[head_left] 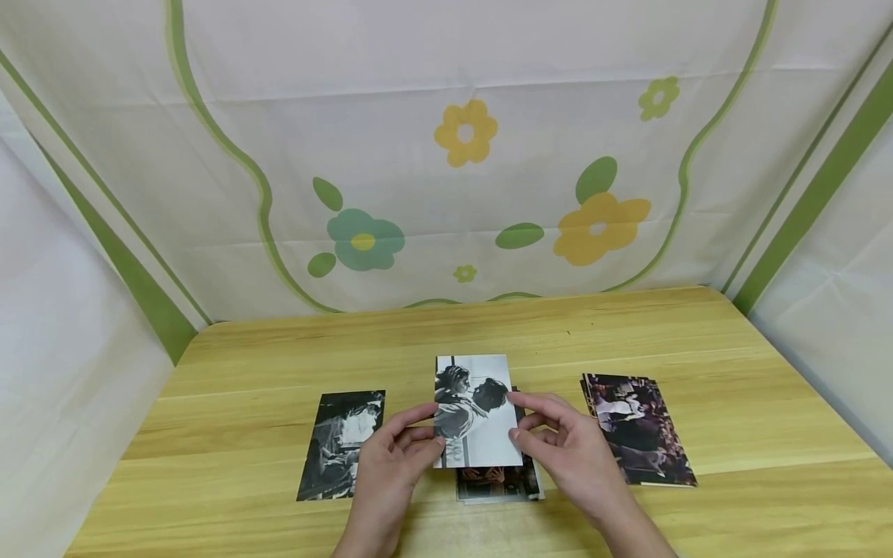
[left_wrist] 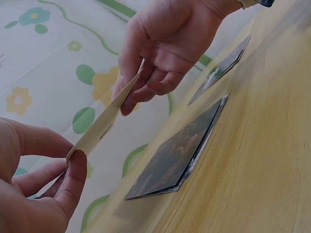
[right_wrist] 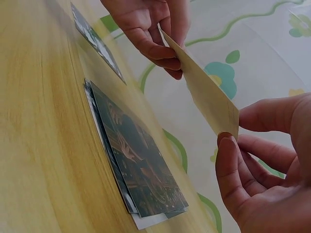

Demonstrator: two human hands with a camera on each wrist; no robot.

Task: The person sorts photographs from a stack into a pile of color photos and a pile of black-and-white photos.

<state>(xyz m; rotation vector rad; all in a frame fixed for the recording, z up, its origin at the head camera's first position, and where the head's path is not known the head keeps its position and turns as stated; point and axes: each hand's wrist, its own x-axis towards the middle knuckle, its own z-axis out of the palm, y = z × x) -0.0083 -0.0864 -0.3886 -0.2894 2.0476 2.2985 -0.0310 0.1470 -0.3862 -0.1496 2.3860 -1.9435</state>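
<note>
A black-and-white photo card (head_left: 481, 434) of two people face to face is held up off the table. My left hand (head_left: 394, 461) pinches its left edge between thumb and fingers. On the opposite edge, my right hand (head_left: 568, 446) pinches it the same way. The wrist views show the card's plain pale back (right_wrist: 206, 92), tilted above the table. Beneath it lies a stack of dark photo cards (head_left: 498, 484), partly covered by the held card in the head view and fanned slightly at the edges (left_wrist: 170, 155).
To the left lies a black-and-white photo card (head_left: 335, 446). At the right sits a small stack of colour photo cards (head_left: 642, 430). All rest on a wooden table (head_left: 237, 403), bordered by a white cloth (head_left: 418, 62) printed with flowers.
</note>
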